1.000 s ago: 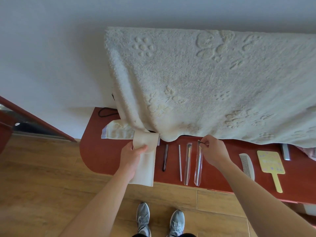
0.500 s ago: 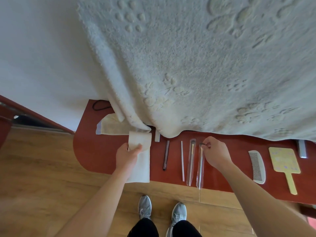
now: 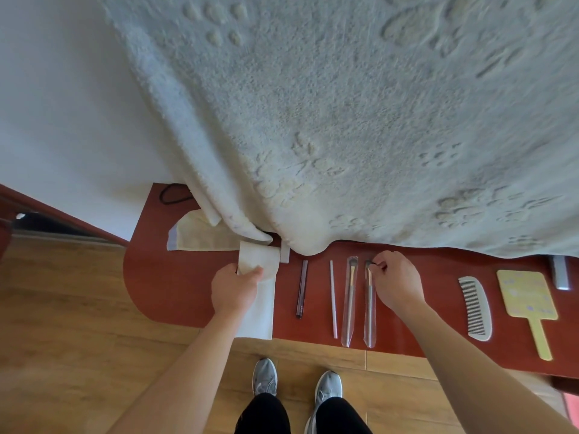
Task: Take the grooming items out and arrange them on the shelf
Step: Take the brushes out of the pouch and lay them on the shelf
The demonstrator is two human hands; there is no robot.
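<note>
On the red-brown shelf (image 3: 175, 289) lie a dark slim pencil (image 3: 302, 288), a thin white stick (image 3: 333, 299) and two makeup brushes in clear sleeves. My right hand (image 3: 395, 281) pinches the top end of the right-hand brush (image 3: 369, 311), which rests flat on the shelf beside the other brush (image 3: 349, 303). My left hand (image 3: 233, 289) grips a cream cloth pouch (image 3: 260, 296) that hangs over the shelf's front edge. Further right lie a white comb (image 3: 475, 308) and a yellow hand mirror (image 3: 528, 297).
A large cream towel (image 3: 360, 120) with paw prints hangs from above and covers the back of the shelf. Another cream pouch (image 3: 200, 234) and a black hair tie (image 3: 174, 193) lie at the left. A grey item (image 3: 560, 272) sits at the far right. My shoes (image 3: 294, 379) stand on the wooden floor below.
The view has tilted, so the towel fills more of it. Both hands keep their holds; the right-hand brush has settled parallel to the other one.
</note>
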